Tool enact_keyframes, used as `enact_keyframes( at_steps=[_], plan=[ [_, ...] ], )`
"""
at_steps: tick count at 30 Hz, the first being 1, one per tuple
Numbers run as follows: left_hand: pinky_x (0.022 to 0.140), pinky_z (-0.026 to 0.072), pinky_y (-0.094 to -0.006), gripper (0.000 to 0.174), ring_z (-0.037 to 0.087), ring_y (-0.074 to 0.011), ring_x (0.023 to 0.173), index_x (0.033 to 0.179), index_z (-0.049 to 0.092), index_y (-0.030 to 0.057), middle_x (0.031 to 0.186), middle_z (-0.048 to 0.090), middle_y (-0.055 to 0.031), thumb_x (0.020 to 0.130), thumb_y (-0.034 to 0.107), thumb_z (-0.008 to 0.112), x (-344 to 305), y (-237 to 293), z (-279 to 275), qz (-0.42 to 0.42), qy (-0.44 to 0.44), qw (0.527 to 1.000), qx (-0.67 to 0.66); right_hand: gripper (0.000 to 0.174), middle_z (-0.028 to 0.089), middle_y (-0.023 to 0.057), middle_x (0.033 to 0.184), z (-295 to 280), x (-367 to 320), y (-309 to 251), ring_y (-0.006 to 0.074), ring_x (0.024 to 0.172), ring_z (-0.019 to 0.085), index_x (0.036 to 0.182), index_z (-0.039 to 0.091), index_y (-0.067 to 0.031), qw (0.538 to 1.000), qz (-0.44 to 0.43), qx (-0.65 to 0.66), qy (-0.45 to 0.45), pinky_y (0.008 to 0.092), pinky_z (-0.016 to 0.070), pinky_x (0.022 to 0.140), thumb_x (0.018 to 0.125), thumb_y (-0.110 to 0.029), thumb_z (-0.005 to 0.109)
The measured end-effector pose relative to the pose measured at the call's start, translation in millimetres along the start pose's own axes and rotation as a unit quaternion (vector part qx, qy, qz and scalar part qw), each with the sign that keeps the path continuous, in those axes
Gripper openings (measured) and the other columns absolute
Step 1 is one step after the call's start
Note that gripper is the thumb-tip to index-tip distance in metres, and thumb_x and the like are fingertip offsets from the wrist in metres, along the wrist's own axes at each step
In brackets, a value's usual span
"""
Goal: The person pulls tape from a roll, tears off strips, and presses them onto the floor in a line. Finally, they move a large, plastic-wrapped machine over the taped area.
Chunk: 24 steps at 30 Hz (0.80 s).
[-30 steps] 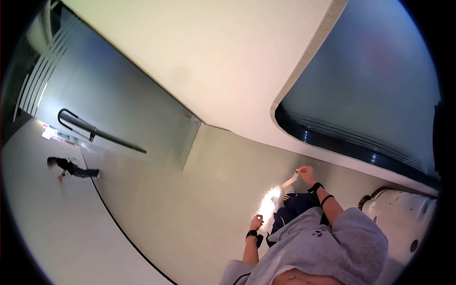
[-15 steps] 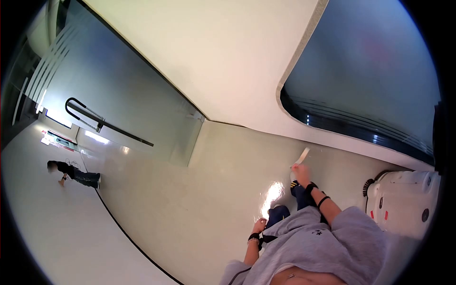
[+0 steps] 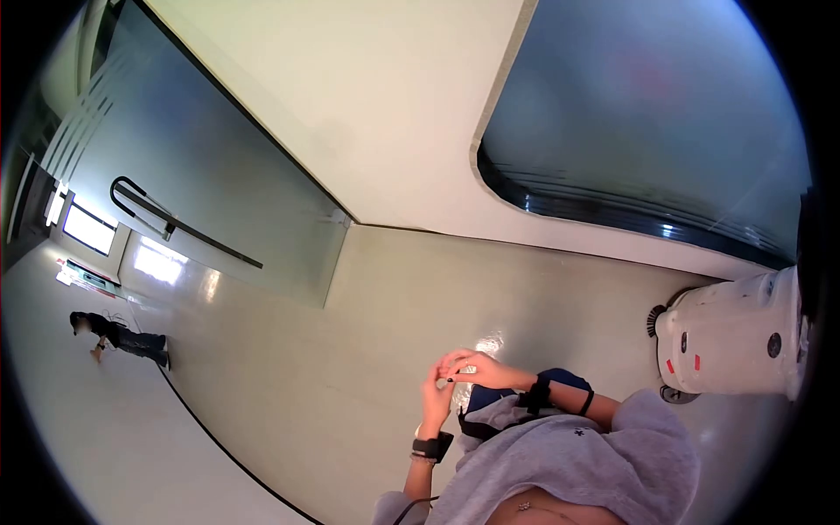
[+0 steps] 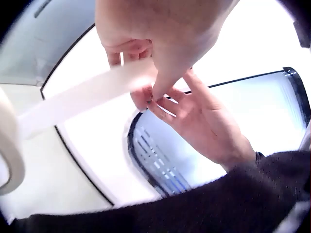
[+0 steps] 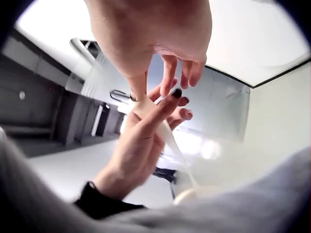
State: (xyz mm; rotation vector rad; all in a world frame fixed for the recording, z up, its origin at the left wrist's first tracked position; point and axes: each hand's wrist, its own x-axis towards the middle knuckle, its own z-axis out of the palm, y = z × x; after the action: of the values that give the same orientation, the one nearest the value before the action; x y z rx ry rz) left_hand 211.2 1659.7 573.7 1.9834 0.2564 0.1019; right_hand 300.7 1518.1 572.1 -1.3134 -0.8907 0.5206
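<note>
A pale tape-like strip [image 4: 82, 99] runs from a roll [image 4: 18, 162] at the left edge of the left wrist view to my left hand [image 4: 155, 31], whose thumb and fingers pinch it. My right hand [image 4: 209, 121] meets the left fingertips from the other side. In the right wrist view, my right hand [image 5: 155, 34] pinches the strip [image 5: 168, 138] near its upper end, beside the dark-nailed thumb of my left hand [image 5: 136, 150]. The roll [image 5: 184, 195] shows low there, partly hidden by grey cloth. The head view has both hands together before the grey top.
A white wheeled machine [image 3: 726, 341] with a dark brush stands on the floor [image 3: 394, 297] at right. Ahead are a frosted glass door [image 3: 219, 166], a white wall [image 3: 367, 105] and a dark-framed window [image 3: 639, 114]. Another person [image 3: 131, 339] is at far left.
My right hand has come back from beside the wall, leftward to my left hand. My left hand has risen, and both now meet. The view has turned, showing more of the white machine.
</note>
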Motion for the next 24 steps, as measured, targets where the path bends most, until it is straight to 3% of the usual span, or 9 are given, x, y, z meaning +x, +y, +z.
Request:
enact_keyframes(
  at_steps=[3,8,10,11,14,16,20,22,24],
  plan=[
    [0.082,0.047,-0.031,0.044,0.063,-0.0152,0.082,0.117,0.053,-0.0025,0.08,0.068,-0.0106,0.075,0.002,0.066,6,26,7,0.001,0.019,0.996,-0.092,0.019,0.05,0.0042,0.113,-14,-9,-48,0.0234,0.106,0.047,0.102,0.067,-0.0128,0.998,0.006,-0.055,0.019,0.0353,0.0375,0.093,0.085,-0.014,0.057],
    [0.082,0.0469,-0.0298,0.043,0.062,-0.0143,0.087,0.114,0.056,-0.0018,0.09,0.068,-0.0134,0.073,0.002,0.067,0,99,41,0.053,-0.03,0.992,-0.108,0.02,0.049,0.0032,0.111,-51,-53,-122,0.0239,0.107,0.043,0.102,0.068,-0.0175,0.981,0.007,-0.176,0.077,0.0366,0.0313,0.096,0.084,-0.015,0.059],
    [0.08,0.0488,-0.0308,0.035,0.065,-0.0181,0.09,0.11,0.061,0.0022,0.092,0.068,-0.0129,0.075,0.004,0.067,1,130,58,0.115,-0.028,0.99,-0.078,0.022,0.049,0.004,0.11,-68,-73,-148,0.0248,0.107,0.043,0.102,0.067,-0.0179,0.93,-0.05,-0.348,0.104,0.0371,0.033,0.093,0.082,-0.015,0.061],
    [0.078,0.0493,-0.0288,0.026,0.066,-0.0186,0.09,0.102,0.064,0.0015,0.093,0.068,-0.0116,0.077,0.002,0.064,2,139,69,0.156,-0.033,0.985,-0.061,0.022,0.049,0.004,0.11,-76,-84,-157,0.0248,0.107,0.043,0.102,0.067,-0.0179,0.928,-0.043,-0.353,0.113,0.0371,0.033,0.093,0.082,-0.015,0.061],
    [0.076,0.0495,-0.0275,0.021,0.066,-0.0197,0.091,0.098,0.065,0.0004,0.094,0.068,-0.0112,0.077,0.001,0.064,-1,176,101,0.19,-0.054,0.98,-0.039,0.025,0.049,0.0066,0.114,-93,-118,-181,0.0274,0.11,0.045,0.103,0.067,-0.0158,0.885,-0.055,-0.432,0.162,0.04,0.0336,0.094,0.079,-0.01,0.062],
    [0.074,0.0499,-0.0271,0.021,0.066,-0.021,0.09,0.098,0.065,0.0004,0.093,0.068,-0.012,0.078,0.002,0.064,3,195,120,0.212,-0.076,0.973,-0.057,0.028,0.048,0.0078,0.116,-99,-141,-197,0.0264,0.109,0.044,0.106,0.065,-0.0158,0.832,-0.075,-0.504,0.218,0.0382,0.0343,0.09,0.079,-0.012,0.062],
    [0.071,0.0503,-0.0266,0.019,0.067,-0.021,0.084,0.096,0.066,0.0011,0.088,0.068,-0.0129,0.078,0.003,0.064,-5,231,152,0.249,-0.102,0.96,-0.079,0.042,0.045,0.0099,0.124,-102,-187,-223,0.0269,0.114,0.043,0.119,0.057,-0.0133,0.803,-0.037,-0.53,0.27,0.0393,0.0328,0.095,0.077,-0.01,0.064],
    [0.071,0.05,-0.0256,0.017,0.067,-0.0188,0.082,0.095,0.066,0.0004,0.087,0.068,-0.0133,0.079,0.003,0.064,-14,238,166,0.263,-0.14,0.953,-0.062,0.058,0.042,0.0113,0.129,-96,-208,-222,0.0283,0.118,0.041,0.13,0.045,-0.0102,0.843,-0.024,-0.365,0.394,0.041,0.0305,0.1,0.076,-0.012,0.066],
    [0.071,0.0499,-0.0256,0.015,0.067,-0.0188,0.081,0.094,0.067,0.0005,0.086,0.068,-0.0133,0.079,0.003,0.064,-29,237,175,0.257,-0.153,0.951,-0.075,0.064,0.04,0.0118,0.131,-96,-233,-225,0.0288,0.12,0.04,0.132,0.041,-0.0084,0.845,-0.01,-0.359,0.397,0.0413,0.0299,0.101,0.075,-0.014,0.067]
  ],
)
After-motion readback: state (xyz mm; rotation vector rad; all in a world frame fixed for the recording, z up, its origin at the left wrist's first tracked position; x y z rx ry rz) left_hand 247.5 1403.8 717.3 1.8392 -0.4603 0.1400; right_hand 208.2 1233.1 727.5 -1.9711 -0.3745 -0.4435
